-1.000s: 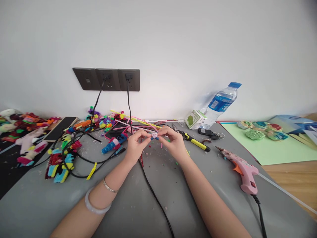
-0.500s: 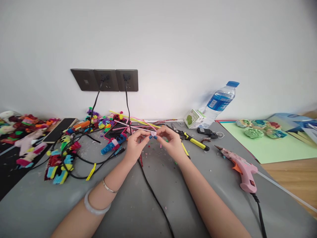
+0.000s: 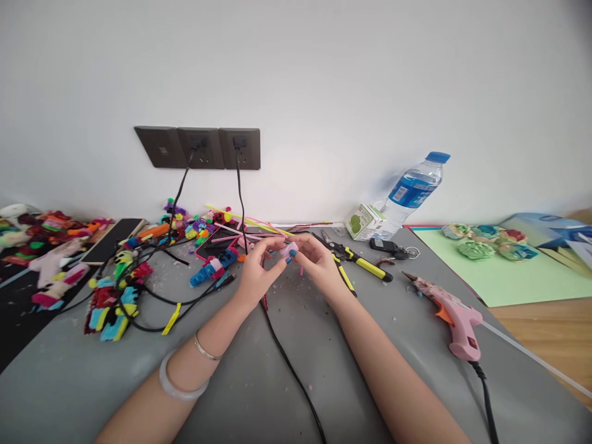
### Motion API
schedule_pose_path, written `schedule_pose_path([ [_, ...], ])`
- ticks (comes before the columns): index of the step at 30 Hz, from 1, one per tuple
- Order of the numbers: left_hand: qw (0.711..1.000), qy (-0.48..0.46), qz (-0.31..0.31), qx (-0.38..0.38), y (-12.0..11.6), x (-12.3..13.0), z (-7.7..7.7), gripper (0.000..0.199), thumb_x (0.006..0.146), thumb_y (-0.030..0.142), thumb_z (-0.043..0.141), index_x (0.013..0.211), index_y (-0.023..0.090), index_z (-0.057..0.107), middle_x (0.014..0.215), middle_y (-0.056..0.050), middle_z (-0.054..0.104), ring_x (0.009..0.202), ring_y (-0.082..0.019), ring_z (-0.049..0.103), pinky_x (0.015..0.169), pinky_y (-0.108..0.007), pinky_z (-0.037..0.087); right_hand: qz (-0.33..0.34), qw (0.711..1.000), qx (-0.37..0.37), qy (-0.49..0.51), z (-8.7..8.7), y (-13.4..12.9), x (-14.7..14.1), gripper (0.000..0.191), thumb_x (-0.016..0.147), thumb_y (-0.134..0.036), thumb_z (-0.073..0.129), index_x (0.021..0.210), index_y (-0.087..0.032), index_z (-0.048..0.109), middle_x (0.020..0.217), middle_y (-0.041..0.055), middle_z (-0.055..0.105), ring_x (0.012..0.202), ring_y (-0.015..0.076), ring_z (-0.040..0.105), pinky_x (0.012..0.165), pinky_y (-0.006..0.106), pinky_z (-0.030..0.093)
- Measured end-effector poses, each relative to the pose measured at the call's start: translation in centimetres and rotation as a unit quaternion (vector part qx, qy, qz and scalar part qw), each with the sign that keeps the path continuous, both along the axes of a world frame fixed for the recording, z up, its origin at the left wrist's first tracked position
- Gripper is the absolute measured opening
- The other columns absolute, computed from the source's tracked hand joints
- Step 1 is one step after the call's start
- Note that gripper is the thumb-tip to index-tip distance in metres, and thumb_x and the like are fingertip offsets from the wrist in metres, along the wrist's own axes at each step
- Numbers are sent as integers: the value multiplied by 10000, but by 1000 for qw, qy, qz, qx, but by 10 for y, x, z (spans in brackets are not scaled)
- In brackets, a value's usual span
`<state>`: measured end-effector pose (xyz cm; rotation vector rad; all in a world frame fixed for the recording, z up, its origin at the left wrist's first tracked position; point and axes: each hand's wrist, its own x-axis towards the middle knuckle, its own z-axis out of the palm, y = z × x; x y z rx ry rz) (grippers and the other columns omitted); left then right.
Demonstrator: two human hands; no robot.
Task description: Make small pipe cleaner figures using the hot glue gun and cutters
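Observation:
Between my fingertips is a small pale-pink fuzzy piece (image 3: 288,249), apparently bent pipe cleaner. My left hand (image 3: 261,271) pinches it from the left, thumb and fingers closed around its edge. From the other side my right hand (image 3: 319,265) grips it with thumb and forefinger. Pink pipe cleaners (image 3: 231,231) lie behind my left hand, along with a yellow one. Just left of that hand rests a blue fuzzy figure (image 3: 213,267) with a pink band. Yellow-and-black pliers (image 3: 365,264) lie beyond my right hand.
A pink glue gun (image 3: 456,317) lies at the right. Black cables (image 3: 282,357) cross the grey table (image 3: 259,404). A water bottle (image 3: 411,194), a small box (image 3: 364,221) and keys (image 3: 407,251) stand or lie at the back. Colourful fuzzy figures (image 3: 113,302) crowd the left; paper flowers (image 3: 490,240) sit right.
The pale-pink piece has turned in my fingers and shows more of its length. My fingers have shifted their hold slightly; the view has moved a little.

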<state>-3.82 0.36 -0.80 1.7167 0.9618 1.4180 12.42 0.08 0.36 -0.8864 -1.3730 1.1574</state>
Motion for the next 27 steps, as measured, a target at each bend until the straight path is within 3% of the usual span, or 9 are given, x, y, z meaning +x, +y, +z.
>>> schedule_pose_path([
  [6,1000,0,10,6,-2,1,2,330,806,161,674,1130,213,642,1217,-100,656,1096,-229,610,802,-291,472,-15,999,-17,37,-2,1,0,240,823,-414,729,931,-237,608,915,15,677,811,157,617,692,274,496],
  [16,993,-71,-6,-90,3,3,-1,202,790,266,707,964,178,656,983,-81,717,879,-193,671,703,-267,504,-23,999,5,43,-3,3,1,238,826,-418,734,952,-243,634,919,27,694,869,182,634,750,304,507],
  [22,988,-123,46,-75,7,1,-4,173,770,329,741,828,177,680,831,-40,702,765,-158,642,676,-252,501,-39,998,8,38,-6,5,2,255,805,-402,746,966,-238,636,928,20,678,802,155,600,690,276,474],
  [27,976,-170,106,-85,13,-6,-3,257,756,399,770,815,177,656,742,-9,645,711,-138,611,655,-233,480,-98,995,2,34,-6,7,5,267,793,-400,730,968,-233,615,862,7,649,734,149,586,679,286,467],
])
